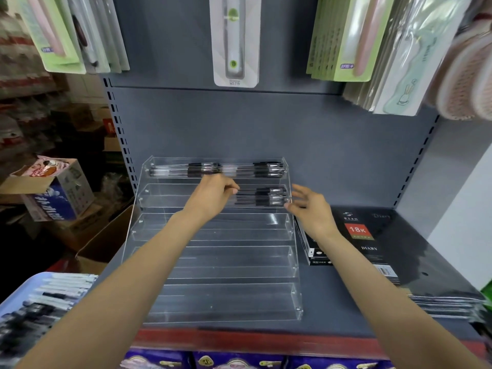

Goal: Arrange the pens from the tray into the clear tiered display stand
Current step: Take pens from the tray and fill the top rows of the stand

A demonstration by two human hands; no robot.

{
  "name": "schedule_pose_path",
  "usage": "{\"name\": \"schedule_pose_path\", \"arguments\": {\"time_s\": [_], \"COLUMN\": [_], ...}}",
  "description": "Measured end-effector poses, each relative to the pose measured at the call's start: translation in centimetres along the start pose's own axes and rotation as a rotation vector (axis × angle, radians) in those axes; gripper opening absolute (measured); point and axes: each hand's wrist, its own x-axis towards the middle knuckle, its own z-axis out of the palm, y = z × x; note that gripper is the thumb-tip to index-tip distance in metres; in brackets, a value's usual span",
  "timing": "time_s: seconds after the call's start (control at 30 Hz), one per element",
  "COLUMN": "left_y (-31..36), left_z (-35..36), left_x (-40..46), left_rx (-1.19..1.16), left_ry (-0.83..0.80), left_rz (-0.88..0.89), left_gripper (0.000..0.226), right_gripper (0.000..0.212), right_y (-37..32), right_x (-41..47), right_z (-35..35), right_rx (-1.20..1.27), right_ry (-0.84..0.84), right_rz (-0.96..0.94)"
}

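Clear plastic stand (pixel 213 262) fills the middle of the frame; its top step is full and a few pens (pixel 262 197) lie at the right of the second step. The left hand (pixel 213 194) pinches their ends, while the right hand (pixel 310 209) hovers wide beside the stand's right wall. Best to nudge them flush and parallel. More pens wait in the tray (pixel 16 296), lower left.
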Motion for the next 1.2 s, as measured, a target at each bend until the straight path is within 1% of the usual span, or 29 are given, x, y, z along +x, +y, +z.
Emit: {"name": "schedule_pose_path", "arguments": {"time_s": [0.13, 0.27, 0.43, 0.57, 0.63, 0.7, 0.77, 0.87, 0.97, 1.07, 1.13, 1.2], "left_y": [-0.1, 0.4, 1.4, 1.8, 1.7, 1.8, 1.9, 1.9, 1.4, -0.9, -3.2, -6.2], "left_z": [-0.1, 0.5, 1.4, 1.7, 1.7, 1.7, 1.5, 0.6, -1.1, -3.7, -5.6, -7.7], "left_x": [0.3, 0.6, 0.8, 1.0, 0.9, 0.5, 0.1, -1.0, -3.1, -6.5, -9.3, -12.6], "left_rx": [0.04, 0.078, 0.103, 0.104, 0.115, 0.119, 0.111, 0.097, 0.047, 0.015, 0.038, 0.041], "left_ry": [-0.095, -0.153, -0.231, -0.253, -0.244, -0.215, -0.152, -0.011, 0.138, 0.252, 0.304, 0.343], "left_rz": [-0.017, 0.055, 0.086, 0.107, 0.114, 0.121, 0.129, 0.163, 0.179, 0.168, 0.136, 0.068], "left_gripper": [0.026, 0.028, 0.037, 0.037, 0.037, 0.036, 0.035, 0.032, 0.025, 0.018, 0.016, 0.015], "right_gripper": [0.05, 0.047, 0.048, 0.048, 0.047, 0.05, 0.054, 0.048, 0.038, 0.031, 0.029, 0.029], "right_y": [-0.1, -0.2, 0.1, 0.2, 0.2, 0.2, 0.0, -1.5, -3.7, -6.5, -8.4, -10.1], "right_x": [-0.2, -0.3, -0.2, -0.1, -0.2, -0.5, -1.1, -2.1, -3.0, -4.6, -6.0, -7.7], "right_z": [0.4, 0.5, 0.4, 0.4, 0.4, 0.7, 1.1, 2.0, 3.5, 6.7, 9.9, 13.6], "right_rx": [-0.017, -0.042, -0.04, -0.068, -0.134, -0.254, -0.358, -0.397, -0.338, -0.298, -0.286, -0.275], "right_ry": [-0.002, 0.013, 0.008, -0.005, -0.003, 0.04, 0.116, 0.183, 0.144, 0.108, 0.074, 0.023], "right_rz": [-0.033, -0.061, -0.063, -0.082, -0.105, -0.141, -0.206, -0.357, -0.414, -0.472, -0.51, -0.534]}}
